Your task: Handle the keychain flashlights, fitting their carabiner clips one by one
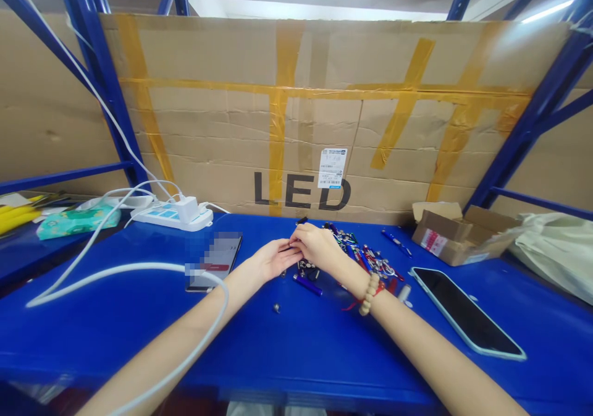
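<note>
Above the middle of the blue table, my left hand [277, 259] and my right hand [319, 245] meet at the fingertips. The left palm faces partly up, with thumb and forefinger closed at a small dark thing too small to name. My right hand pinches at the same spot, its fingers bent over the left ones. Just behind and beneath them lies a pile of small metallic and coloured pieces [368, 258], partly hidden by my right hand and wrist. A purple-blue tube [307, 284] lies in front of the hands, and a small round metal piece [277, 308] sits nearer me.
A phone [467, 311] lies at right, near an open cardboard box [456, 233]. At left are another phone [222, 256], a power strip [173, 217] and a white cable [139, 267] looping over my left forearm. A large cardboard panel [208, 131] stands behind.
</note>
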The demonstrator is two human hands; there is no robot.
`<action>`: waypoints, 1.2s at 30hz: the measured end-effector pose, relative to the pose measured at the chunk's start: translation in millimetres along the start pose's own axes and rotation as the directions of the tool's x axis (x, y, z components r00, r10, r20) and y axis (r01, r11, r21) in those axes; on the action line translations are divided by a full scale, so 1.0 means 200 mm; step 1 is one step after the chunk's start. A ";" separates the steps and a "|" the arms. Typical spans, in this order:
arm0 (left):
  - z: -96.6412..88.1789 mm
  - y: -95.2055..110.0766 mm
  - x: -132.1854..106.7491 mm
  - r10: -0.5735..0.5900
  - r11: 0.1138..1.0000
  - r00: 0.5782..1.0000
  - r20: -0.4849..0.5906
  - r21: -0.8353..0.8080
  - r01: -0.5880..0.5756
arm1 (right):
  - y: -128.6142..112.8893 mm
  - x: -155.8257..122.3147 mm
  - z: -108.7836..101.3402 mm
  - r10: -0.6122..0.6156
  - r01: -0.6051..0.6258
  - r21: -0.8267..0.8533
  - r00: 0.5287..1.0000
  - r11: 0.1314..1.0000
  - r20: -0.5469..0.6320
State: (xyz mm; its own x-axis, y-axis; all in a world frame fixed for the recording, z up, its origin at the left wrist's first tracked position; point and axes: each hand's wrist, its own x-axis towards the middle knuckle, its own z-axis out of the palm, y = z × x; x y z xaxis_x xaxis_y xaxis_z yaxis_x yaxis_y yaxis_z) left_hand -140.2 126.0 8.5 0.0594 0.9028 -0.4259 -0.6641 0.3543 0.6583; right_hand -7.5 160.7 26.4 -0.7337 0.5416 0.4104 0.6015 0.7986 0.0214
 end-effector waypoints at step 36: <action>-0.04 0.08 -0.05 0.132 0.981 0.984 0.115 0.124 -0.146 | 0.27 -0.22 -0.08 0.567 -0.558 -0.106 0.812 0.823 0.134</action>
State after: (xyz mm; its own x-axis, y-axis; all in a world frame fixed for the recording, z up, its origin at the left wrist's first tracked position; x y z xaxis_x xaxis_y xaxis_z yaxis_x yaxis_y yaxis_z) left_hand -157.3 121.5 17.9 0.0567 0.9637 -0.2607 -0.5683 0.2459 0.7852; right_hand 62.4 175.1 24.4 -0.2972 0.9283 0.2232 0.9377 0.3278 -0.1147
